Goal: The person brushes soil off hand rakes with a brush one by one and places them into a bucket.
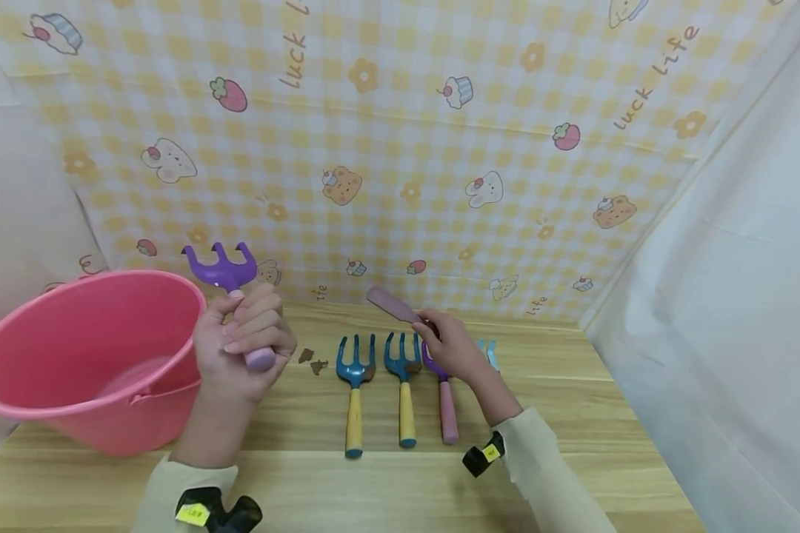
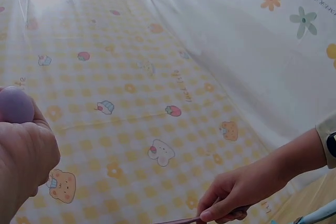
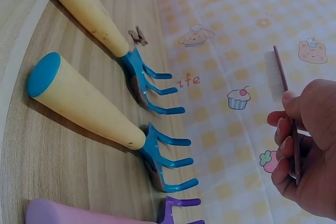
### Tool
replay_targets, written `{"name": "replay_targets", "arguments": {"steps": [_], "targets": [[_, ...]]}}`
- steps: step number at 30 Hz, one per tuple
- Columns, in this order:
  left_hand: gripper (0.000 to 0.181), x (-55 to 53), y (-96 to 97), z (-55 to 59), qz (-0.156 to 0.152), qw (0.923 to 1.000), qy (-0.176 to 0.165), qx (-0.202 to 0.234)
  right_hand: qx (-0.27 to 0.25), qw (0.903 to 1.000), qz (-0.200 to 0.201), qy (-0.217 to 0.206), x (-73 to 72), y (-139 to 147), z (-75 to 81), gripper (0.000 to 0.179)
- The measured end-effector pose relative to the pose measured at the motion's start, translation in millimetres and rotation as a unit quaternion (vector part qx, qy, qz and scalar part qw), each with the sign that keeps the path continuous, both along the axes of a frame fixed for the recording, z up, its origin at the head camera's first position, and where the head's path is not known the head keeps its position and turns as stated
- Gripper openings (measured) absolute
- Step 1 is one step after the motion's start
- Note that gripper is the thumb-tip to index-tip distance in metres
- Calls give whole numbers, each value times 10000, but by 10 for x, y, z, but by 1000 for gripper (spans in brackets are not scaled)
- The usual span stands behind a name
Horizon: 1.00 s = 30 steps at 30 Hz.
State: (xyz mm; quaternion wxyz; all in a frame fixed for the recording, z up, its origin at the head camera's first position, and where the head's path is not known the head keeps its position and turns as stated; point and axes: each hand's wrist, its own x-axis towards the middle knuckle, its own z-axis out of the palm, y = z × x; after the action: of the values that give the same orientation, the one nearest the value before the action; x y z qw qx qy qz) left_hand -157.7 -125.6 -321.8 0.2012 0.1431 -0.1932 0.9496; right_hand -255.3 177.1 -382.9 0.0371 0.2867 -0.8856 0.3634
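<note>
At the left of the head view, the left hand (image 1: 240, 344) is wrapped round the handle of a purple fork (image 1: 223, 274), tines up, beside the rim of the pink bucket (image 1: 130, 437); right of centre, the right hand (image 1: 452, 348) pinches a brush (image 1: 392, 304) between thumb and fingers, its far end toward the upper left; brush and fork are well apart. Across the lower middle of the frame, two blue forks (image 1: 354, 418) with yellow handles, a second purple fork (image 1: 447, 414) and a pale blue tool (image 1: 492, 355), mostly hidden, lie on the surface (image 1: 347, 500); brown scraps (image 1: 318, 367) lie near the leftmost.

The step in hand looks like brushing the held fork; to do it well, keep the left grip firm and the fingers below the tines; turn the bristles toward them and stroke outward along each one, then through the gaps; lift the brush clear of the row first, so nothing gets nudged; working above the bucket would probably catch crumbs.
</note>
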Motion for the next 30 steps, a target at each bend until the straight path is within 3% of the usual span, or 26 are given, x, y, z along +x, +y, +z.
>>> {"name": "replay_targets", "arguments": {"steps": [8,19,26,30], "targets": [[24,103,-76,1,164,9998,69,60,-39,10000,-15,-46,23,2,8,20],[18,197,-194,96,275,9994,150,143,21,9999,-116,-54,25,90,-51,21],[22,225,-312,104,288,9974,614,244,71,9997,-216,-118,21,112,-78,21],[24,268,-380,119,383,9974,520,319,59,9996,-239,-156,28,116,-77,20]]}}
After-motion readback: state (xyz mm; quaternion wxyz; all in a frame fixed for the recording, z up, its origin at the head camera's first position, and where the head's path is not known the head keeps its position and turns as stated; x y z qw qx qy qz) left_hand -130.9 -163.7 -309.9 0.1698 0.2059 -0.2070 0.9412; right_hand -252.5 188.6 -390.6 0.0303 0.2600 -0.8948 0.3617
